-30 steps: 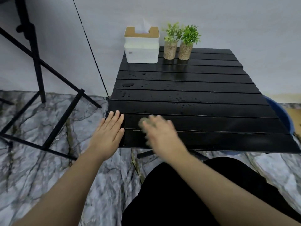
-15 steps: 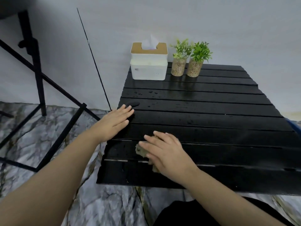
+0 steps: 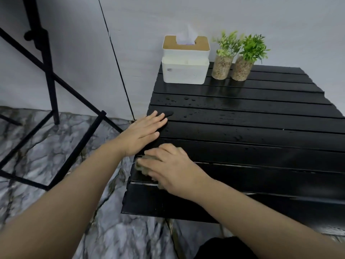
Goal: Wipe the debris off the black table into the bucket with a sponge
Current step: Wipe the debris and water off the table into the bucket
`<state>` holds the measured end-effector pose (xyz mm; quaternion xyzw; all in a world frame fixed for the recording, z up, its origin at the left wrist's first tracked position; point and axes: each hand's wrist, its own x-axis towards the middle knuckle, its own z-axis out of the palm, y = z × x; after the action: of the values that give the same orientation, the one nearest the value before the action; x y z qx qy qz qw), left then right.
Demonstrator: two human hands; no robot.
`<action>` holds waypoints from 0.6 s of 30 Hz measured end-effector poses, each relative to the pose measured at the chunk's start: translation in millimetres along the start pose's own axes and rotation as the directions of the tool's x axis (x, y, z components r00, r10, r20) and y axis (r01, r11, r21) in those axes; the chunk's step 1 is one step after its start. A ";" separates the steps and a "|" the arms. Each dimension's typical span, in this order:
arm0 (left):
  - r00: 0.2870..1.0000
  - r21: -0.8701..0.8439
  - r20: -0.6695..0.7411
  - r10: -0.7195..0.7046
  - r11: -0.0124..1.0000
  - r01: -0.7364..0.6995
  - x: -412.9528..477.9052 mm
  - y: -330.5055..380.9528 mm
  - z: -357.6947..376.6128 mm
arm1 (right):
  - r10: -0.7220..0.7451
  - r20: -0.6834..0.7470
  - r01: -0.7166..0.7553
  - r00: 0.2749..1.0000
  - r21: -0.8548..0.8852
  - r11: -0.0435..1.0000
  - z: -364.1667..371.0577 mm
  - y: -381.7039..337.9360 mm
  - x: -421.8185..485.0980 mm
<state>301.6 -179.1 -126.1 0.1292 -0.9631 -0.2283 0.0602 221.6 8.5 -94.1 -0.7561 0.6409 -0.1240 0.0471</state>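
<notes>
Two bare hands work at the left edge of the black slatted table (image 3: 242,139), seen from the head camera looking down. The right hand (image 3: 171,169) lies palm-down over a sponge (image 3: 144,164), fingers close together and curled over it, pressing it onto the slats near the table's left rim — only a greenish, blurred strip of the sponge shows past the fingertips. The left hand (image 3: 143,131) rests flat just beyond it, fingers straight and together, fingertips on the slats and the wrist off the table's edge; it holds nothing. Water droplets (image 3: 186,101) bead on the slats farther back, and the surface shines wet. At the far left corner stands a white tissue box (image 3: 184,66) with a tan lid, and just beside it two small potted plants (image 3: 233,58) touching each other. A black metal stand (image 3: 46,81) rises over the marbled floor (image 3: 56,146) to the left — well apart from the table.
</notes>
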 end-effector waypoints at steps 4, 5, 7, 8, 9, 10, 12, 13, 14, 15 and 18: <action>1.000 -0.023 -0.009 -0.017 1.000 0.017 -0.5 3.4 -0.3 | -0.197 0.002 0.197 0.980 0.008 0.980 13.4 -28.0 -16.2; 1.000 -0.015 0.000 -0.025 1.000 0.025 -0.4 5.0 -0.9 | -0.255 -0.008 0.255 0.967 0.034 0.966 16.3 -33.3 -30.2; 0.999 0.054 0.026 -0.038 0.998 0.036 0.6 9.6 -3.6 | -0.270 -0.059 0.274 0.961 0.064 0.960 17.1 -24.2 -61.7; 0.998 0.082 0.025 -0.050 0.996 0.048 0.4 13.2 -5.5 | -0.247 -0.085 0.251 0.965 0.042 0.967 13.0 -10.7 -76.1; 0.998 0.080 -0.004 -0.070 0.994 0.070 -1.6 17.9 -7.4 | -0.209 -0.095 0.211 0.973 0.005 0.978 6.9 8.0 -89.1; 0.993 0.049 -0.064 -0.102 0.993 0.106 -6.0 24.2 -9.1 | -0.151 -0.102 0.147 0.983 -0.041 0.988 -0.6 31.6 -98.2; 0.968 -0.042 -0.174 -0.182 0.983 0.178 -22.6 41.3 -8.8 | 0.085 -0.147 -0.100 0.986 -0.097 0.990 -20.5 88.8 -102.3; 0.959 -0.061 -0.189 -0.209 0.978 0.201 -32.5 51.8 -6.1 | 0.245 -0.184 -0.267 0.952 -0.100 0.959 -31.4 115.9 -97.5; 0.960 -0.054 -0.178 -0.215 0.976 0.209 -41.8 61.7 -1.7 | 0.394 -0.200 -0.419 0.897 -0.101 0.902 -39.4 139.9 -88.1; 0.967 -0.024 -0.150 -0.207 0.978 0.206 -49.8 70.3 4.5 | 0.500 -0.214 -0.527 0.839 -0.097 0.844 -44.9 155.3 -75.3; 0.973 0.062 -0.112 -0.201 0.976 0.209 -66.5 91.3 23.0 | 0.541 -0.236 -0.562 0.807 -0.023 0.827 -35.4 151.5 -35.5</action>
<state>341.2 -72.2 -108.8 0.2420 -0.9478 -0.1907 0.0820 62.5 20.1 -99.3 -0.5202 0.8389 -0.1580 -0.0248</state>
